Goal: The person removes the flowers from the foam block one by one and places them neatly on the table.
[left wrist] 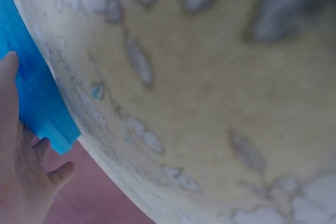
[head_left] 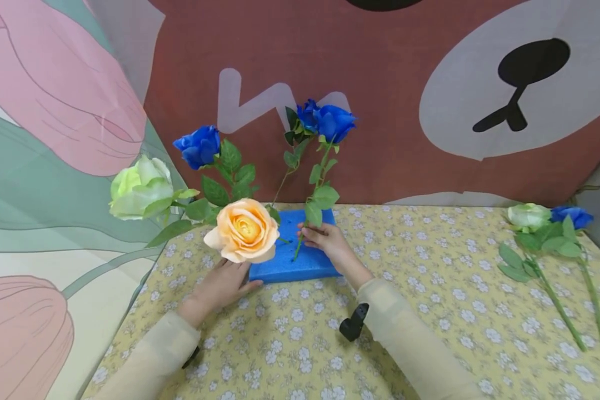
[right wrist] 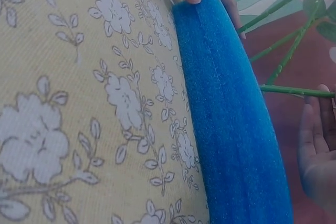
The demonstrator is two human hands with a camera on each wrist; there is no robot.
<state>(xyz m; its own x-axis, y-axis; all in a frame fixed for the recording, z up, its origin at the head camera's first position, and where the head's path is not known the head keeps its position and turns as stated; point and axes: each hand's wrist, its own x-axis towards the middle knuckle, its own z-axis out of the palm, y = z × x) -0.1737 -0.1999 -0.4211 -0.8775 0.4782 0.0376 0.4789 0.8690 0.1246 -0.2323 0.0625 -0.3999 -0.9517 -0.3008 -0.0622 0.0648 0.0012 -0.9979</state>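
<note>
A blue foam block lies on the table, with artificial roses standing from it. My right hand pinches the green stem of a blue rose low down, and in the right wrist view the stem's lower end meets the block's top. At the block's left front corner, my left hand holds the foam, thumb on the front face; the peach rose hides part of its fingers in the head view. A pale green rose and another blue rose lean left; one more blue rose stands behind the held one.
A white-green rose and a blue rose lie at the table's right side, stems towards the front. The floral tablecloth covers the table. Behind it hangs a brown backdrop with a bear's face.
</note>
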